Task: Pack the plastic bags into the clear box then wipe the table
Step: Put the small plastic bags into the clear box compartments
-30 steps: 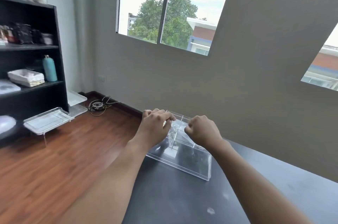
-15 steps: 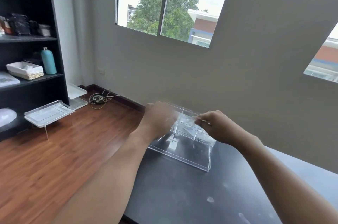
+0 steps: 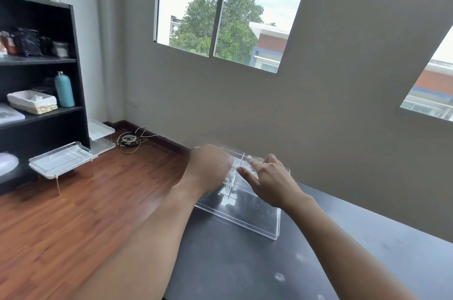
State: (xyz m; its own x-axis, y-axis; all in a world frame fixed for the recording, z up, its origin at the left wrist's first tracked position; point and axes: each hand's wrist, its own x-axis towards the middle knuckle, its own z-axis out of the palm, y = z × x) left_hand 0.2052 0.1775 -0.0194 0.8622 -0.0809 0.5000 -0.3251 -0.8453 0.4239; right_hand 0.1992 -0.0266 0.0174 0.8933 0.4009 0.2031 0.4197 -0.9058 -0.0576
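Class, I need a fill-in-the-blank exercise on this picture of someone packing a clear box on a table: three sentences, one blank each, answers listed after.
1. The clear box stands on a table whose top is ____ in colour.
2. Both the left hand and the right hand are over the ____.
3. On the shelf the teal bottle stands beside a ____ basket.

Missing words: black; box; white
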